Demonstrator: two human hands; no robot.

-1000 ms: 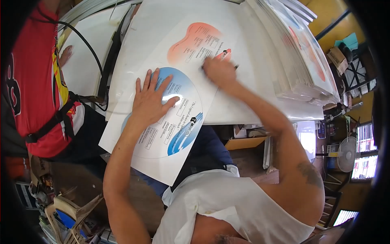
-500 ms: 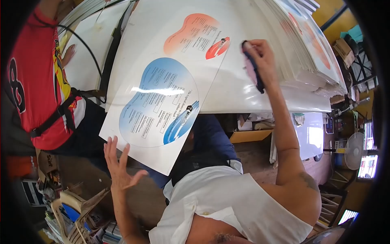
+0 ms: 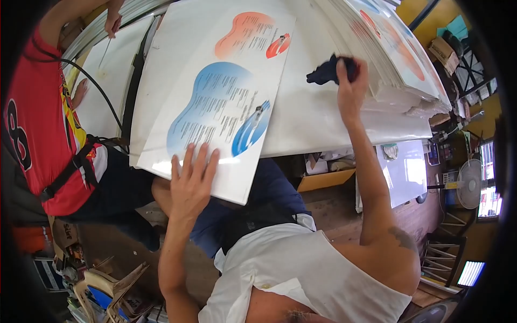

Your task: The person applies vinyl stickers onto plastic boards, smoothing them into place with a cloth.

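Observation:
A long white printed board [image 3: 177, 48] with an orange-red and a blue peanut-shaped print lies slanted on the white table [image 3: 301, 116]. Its near corner juts past the table's front edge. My left hand [image 3: 193, 177] rests on that near end, fingers spread flat over the sheet below the blue print. Held up to the right of the board, my right hand [image 3: 353, 81] is closed round a bunched dark cloth [image 3: 326, 71], part of which hangs out to the left. The cloth appears to be above the table, apart from the board.
A thick stack of printed sheets [image 3: 396, 70] stands at the right of the table. On the left, a co-worker in a red shirt [image 3: 40, 124] handles a thin tool over another white panel [image 3: 107, 70]. A black cable [image 3: 99, 75] hangs between us. A fan [image 3: 468, 183] stands far right.
My left hand has come down from beside the board onto its near end. The board has shifted away from me. The cloth in my right hand has swung leftward. The co-worker's other hand has appeared.

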